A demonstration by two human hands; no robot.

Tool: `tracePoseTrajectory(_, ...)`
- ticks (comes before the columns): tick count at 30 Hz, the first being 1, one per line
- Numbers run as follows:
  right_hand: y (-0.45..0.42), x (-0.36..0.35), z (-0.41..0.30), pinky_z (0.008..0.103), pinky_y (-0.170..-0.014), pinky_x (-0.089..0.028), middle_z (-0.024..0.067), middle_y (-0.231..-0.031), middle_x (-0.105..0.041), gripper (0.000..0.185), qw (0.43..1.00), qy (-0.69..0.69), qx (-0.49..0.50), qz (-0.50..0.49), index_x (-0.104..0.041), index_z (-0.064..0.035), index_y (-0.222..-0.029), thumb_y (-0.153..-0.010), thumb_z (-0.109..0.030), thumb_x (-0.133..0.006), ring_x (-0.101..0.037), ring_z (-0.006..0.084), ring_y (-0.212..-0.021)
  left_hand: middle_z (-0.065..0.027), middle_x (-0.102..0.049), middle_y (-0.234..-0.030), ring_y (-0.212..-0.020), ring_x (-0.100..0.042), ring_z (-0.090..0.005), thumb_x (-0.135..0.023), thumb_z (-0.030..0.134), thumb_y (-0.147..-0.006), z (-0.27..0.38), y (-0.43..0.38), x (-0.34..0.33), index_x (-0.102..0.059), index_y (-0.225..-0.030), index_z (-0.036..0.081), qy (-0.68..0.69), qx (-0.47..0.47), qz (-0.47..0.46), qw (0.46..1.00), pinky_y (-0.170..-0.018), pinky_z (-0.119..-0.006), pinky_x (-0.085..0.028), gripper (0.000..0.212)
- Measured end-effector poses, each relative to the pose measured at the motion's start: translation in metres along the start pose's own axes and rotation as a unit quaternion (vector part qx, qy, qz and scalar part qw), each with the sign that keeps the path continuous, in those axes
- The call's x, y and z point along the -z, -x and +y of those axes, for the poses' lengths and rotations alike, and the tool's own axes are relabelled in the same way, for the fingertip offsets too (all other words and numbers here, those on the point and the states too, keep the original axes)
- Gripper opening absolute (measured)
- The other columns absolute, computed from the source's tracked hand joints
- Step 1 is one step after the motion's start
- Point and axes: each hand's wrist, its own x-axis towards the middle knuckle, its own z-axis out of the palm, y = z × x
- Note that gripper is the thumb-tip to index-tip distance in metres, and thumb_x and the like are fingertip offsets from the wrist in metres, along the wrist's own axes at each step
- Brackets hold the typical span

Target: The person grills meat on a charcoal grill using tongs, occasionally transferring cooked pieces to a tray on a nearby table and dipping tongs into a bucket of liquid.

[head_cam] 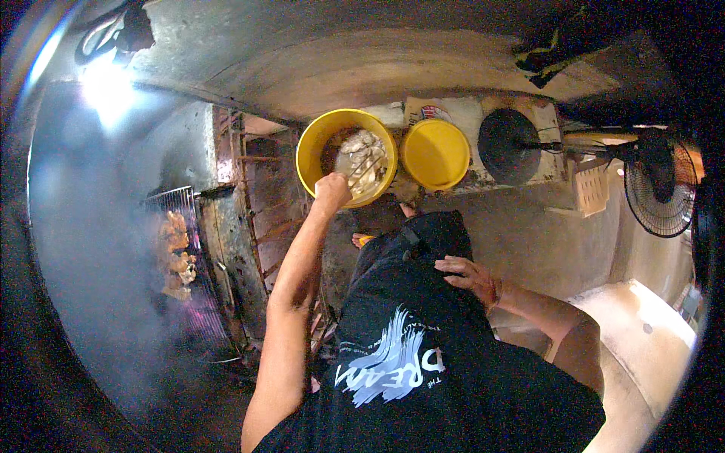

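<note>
My left hand (333, 191) is closed on a thin metal utensil (362, 165), its kind unclear, at the near rim of a yellow bucket (308, 156). The utensil reaches into pale, wet pieces of what looks like raw meat (367, 148) inside the bucket. My right hand (465, 275) lies against the dark clothing at my waist, fingers somewhat spread, with nothing seen in it. Beside the bucket, to its right, is a round yellow lid or second container (436, 154).
Browned meat pieces (180, 255) lie on a smoking wire grill (209, 306) at the left. A rusty metal frame (272, 226) stands between grill and bucket. To the right are a fan's round black base (508, 146) and its caged head (660, 181).
</note>
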Motion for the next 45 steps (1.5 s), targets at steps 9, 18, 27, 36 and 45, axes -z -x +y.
tracePoseTrajectory(9, -0.006, 0.01, -0.018, 0.0597, -0.108, -0.029, 0.0244, -0.143, -0.039, 0.09, 0.999, -0.009, -0.016, 0.037, -0.035, -0.014, -0.143, -0.078, -0.073, -0.054, -0.039, 0.0437, -0.132, -0.0164, -0.071, -0.085, -0.079, -0.07, -0.0282, -0.063, 0.014, -0.074, -0.001, -0.007, -0.004, -0.073, -0.083, 0.006, 0.021, -0.019, -0.052, 0.998, -0.066, -0.038, -0.055, 0.016)
tracePoseTrajectory(18, 0.008, 0.002, 0.007, 0.0589, -0.111, -0.026, 0.0224, -0.147, -0.035, 0.112, 1.0, 0.026, -0.007, 0.017, -0.032, -0.0193, -0.147, -0.057, -0.076, -0.067, -0.036, 0.0441, -0.134, -0.0035, -0.059, -0.056, -0.045, -0.055, -0.0114, -0.073, 0.022, -0.077, -0.033, 0.035, 0.0, -0.066, -0.071, 0.003, 0.48, 0.091, -0.13, 0.863, -0.04, -0.027, -0.04, 0.022)
tracePoseTrajectory(27, -0.018, 0.013, -0.012, 0.0586, -0.108, -0.031, 0.0221, -0.141, -0.041, 0.06, 1.0, 0.001, -0.005, 0.014, -0.039, -0.0152, -0.139, -0.089, -0.042, -0.059, -0.041, 0.0419, -0.131, -0.0034, -0.061, -0.058, -0.044, -0.052, -0.0099, -0.067, 0.015, -0.081, -0.019, 0.102, 0.025, -0.072, -0.095, 0.001, 0.653, 0.13, -0.133, 0.734, -0.039, -0.027, -0.039, 0.02)
tracePoseTrajectory(36, -0.025, 0.013, -0.012, 0.0567, -0.111, -0.029, 0.023, -0.143, -0.04, 0.076, 1.0, -0.004, -0.002, -0.007, -0.039, -0.0136, -0.138, -0.078, -0.052, -0.066, -0.039, 0.0441, -0.132, -0.0182, -0.064, -0.069, -0.065, -0.065, -0.0302, -0.068, 0.026, -0.068, -0.03, 0.106, 0.063, -0.066, -0.088, -0.005, 0.346, 0.147, -0.011, 0.927, -0.066, -0.04, -0.052, 0.036)
tracePoseTrajectory(45, -0.006, 0.001, -0.003, 0.0579, -0.111, -0.028, 0.0232, -0.144, -0.038, 0.089, 1.0, 0.001, 0.008, 0.004, -0.037, -0.014, -0.141, -0.072, -0.062, -0.065, -0.037, 0.0445, -0.133, -0.0214, -0.069, -0.095, -0.092, -0.068, -0.0341, -0.071, 0.024, -0.07, -0.022, 0.023, 0.029, -0.07, -0.096, 0.002, 0.047, 0.038, -0.104, 0.993, -0.078, -0.044, -0.055, 0.034)
